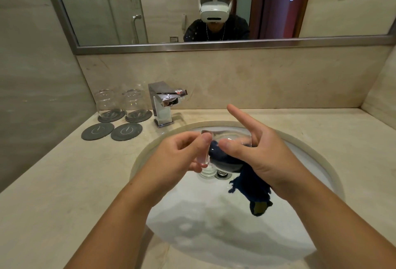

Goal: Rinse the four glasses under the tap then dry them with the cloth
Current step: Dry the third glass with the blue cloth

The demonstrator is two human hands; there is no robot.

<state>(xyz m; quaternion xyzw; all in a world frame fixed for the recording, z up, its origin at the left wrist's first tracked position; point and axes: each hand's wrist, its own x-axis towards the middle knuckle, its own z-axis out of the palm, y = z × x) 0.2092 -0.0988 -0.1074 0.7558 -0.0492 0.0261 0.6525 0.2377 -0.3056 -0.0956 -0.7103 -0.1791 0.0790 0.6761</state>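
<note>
Over the sink, my left hand (180, 155) grips a clear glass (227, 139) that lies on its side, base toward the left. My right hand (267, 153) presses a dark blue cloth (252, 185) into the glass's mouth. Its thumb lies on the outside of the glass and its index finger sticks out straight. The cloth's free end hangs below that hand. Another glass (206, 173) seems to stand in the basin beside the drain (221, 174). Two more glasses (107, 103) (135, 103) stand on coasters at the back left. The tap (164, 101) shows no running water.
Two bare grey coasters (97, 131) (126, 131) lie in front of the standing glasses. The round sink's rim (147, 148) is set into a beige stone counter. Behind it rise a splashback and a mirror, with a wall on the left.
</note>
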